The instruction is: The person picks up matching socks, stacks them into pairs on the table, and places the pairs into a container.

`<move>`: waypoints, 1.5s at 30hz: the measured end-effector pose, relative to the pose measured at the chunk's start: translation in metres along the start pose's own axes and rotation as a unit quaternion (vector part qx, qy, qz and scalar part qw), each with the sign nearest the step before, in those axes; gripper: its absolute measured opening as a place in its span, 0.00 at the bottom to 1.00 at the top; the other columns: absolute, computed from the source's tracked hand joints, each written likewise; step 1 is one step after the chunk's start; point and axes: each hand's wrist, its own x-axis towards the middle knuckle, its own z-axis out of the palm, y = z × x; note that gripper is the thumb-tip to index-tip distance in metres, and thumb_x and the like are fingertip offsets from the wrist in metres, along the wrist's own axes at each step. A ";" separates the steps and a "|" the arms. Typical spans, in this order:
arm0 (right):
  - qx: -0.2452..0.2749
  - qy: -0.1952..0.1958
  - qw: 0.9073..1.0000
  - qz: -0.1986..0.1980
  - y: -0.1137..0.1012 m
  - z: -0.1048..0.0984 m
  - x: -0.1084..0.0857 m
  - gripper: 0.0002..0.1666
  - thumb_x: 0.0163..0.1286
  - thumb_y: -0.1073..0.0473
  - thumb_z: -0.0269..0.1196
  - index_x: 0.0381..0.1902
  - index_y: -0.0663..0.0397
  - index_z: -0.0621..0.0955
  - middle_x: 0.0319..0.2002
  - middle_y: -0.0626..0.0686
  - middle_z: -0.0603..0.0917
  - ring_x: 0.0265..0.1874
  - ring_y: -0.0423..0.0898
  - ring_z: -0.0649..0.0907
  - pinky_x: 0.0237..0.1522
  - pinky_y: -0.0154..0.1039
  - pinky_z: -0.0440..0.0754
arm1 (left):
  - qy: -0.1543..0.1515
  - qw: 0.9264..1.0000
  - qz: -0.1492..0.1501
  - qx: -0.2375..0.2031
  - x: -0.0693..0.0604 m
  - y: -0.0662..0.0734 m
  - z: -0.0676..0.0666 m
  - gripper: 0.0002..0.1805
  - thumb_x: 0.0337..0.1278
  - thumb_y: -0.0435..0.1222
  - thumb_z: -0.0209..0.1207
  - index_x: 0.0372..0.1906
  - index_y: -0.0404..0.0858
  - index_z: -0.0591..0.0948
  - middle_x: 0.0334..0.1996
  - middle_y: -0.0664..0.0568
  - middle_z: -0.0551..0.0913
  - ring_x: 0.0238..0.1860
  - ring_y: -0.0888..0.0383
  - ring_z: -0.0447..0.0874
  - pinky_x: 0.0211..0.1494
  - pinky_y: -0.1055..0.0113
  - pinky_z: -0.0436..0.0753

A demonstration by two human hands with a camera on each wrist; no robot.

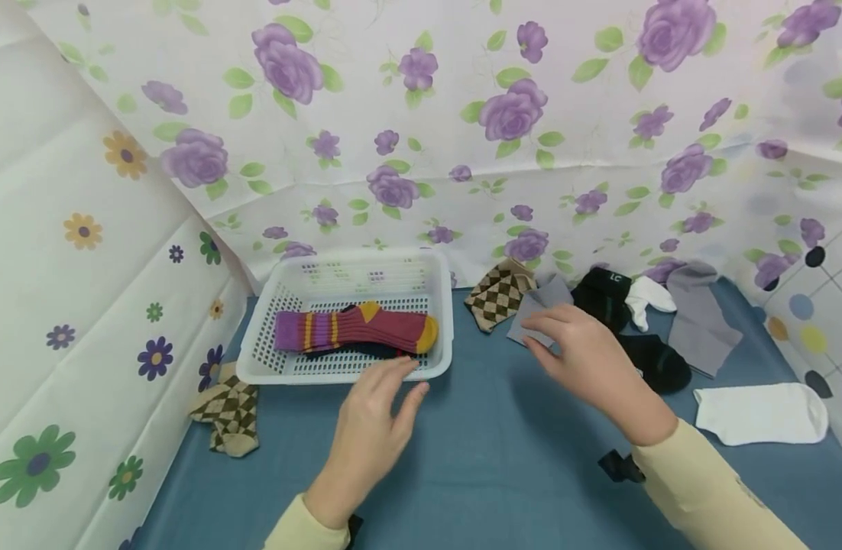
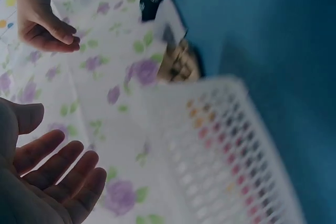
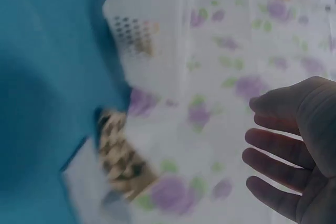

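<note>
In the head view my left hand (image 1: 371,428) hovers at the front rim of the white basket (image 1: 345,378), fingers relaxed and holding nothing. Inside the basket lie striped purple and maroon socks with yellow toes (image 1: 386,328), on top of a dark sock (image 1: 355,351). My right hand (image 1: 589,359) is raised, empty, near a grey sock (image 1: 541,304) and black socks (image 1: 660,365). The wrist views show relaxed, slightly bent fingers on the left hand (image 2: 50,177) and on the right hand (image 3: 294,150).
Behind the grey sock lies a brown checkered sock (image 1: 501,294); another (image 1: 234,411) is left of the basket. To the right are a small white sock (image 1: 649,299), a larger grey sock (image 1: 699,321) and a flat white sock (image 1: 761,413). Floral sheets (image 1: 393,137) hang behind the blue surface (image 1: 476,458).
</note>
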 end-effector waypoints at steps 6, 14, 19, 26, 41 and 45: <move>-0.009 -0.049 0.989 0.138 0.034 0.017 -0.051 0.19 0.58 0.54 0.67 0.48 0.51 0.82 0.52 0.55 0.81 0.53 0.54 0.77 0.49 0.54 0.78 | -0.038 0.999 -0.012 0.000 -0.026 0.001 0.028 0.15 0.60 0.46 0.59 0.50 0.48 0.80 0.47 0.59 0.81 0.51 0.63 0.77 0.52 0.65 0.80; -0.026 -0.077 0.975 0.206 0.078 0.030 -0.079 0.29 0.56 0.55 0.68 0.55 0.62 0.77 0.60 0.69 0.71 0.57 0.68 0.70 0.53 0.66 0.68 | -0.182 0.981 -0.035 0.061 -0.040 -0.009 0.050 0.20 0.60 0.49 0.58 0.52 0.44 0.79 0.52 0.53 0.79 0.56 0.56 0.76 0.54 0.54 0.77; -0.041 -0.120 0.961 0.244 0.097 0.030 -0.089 0.37 0.56 0.52 0.68 0.59 0.67 0.72 0.60 0.74 0.67 0.58 0.72 0.67 0.52 0.69 0.66 | -0.204 0.974 -0.026 0.090 -0.042 -0.013 0.054 0.22 0.58 0.51 0.58 0.53 0.43 0.79 0.53 0.51 0.78 0.58 0.53 0.74 0.56 0.51 0.76; -0.022 -0.200 0.931 0.306 0.113 0.034 -0.096 0.57 0.56 0.34 0.63 0.69 0.66 0.58 0.64 0.79 0.57 0.60 0.77 0.59 0.55 0.73 0.60 | -0.206 0.972 -0.024 0.109 -0.039 -0.017 0.055 0.23 0.57 0.53 0.58 0.53 0.45 0.79 0.54 0.51 0.78 0.58 0.53 0.74 0.57 0.51 0.75; -0.083 -0.167 0.944 0.273 0.102 0.046 -0.108 0.21 0.61 0.59 0.61 0.50 0.68 0.79 0.46 0.72 0.80 0.40 0.68 0.80 0.39 0.62 0.76 | -0.207 0.972 -0.022 0.111 -0.039 -0.019 0.058 0.23 0.56 0.53 0.59 0.51 0.44 0.80 0.51 0.51 0.80 0.56 0.53 0.76 0.57 0.51 0.75; -0.044 -0.173 0.943 0.281 0.088 0.042 -0.106 0.19 0.64 0.58 0.58 0.49 0.65 0.78 0.41 0.67 0.83 0.31 0.61 0.82 0.30 0.56 0.77 | -0.204 0.972 -0.018 0.115 -0.038 -0.018 0.059 0.22 0.56 0.53 0.60 0.51 0.44 0.80 0.49 0.53 0.81 0.55 0.54 0.76 0.56 0.52 0.75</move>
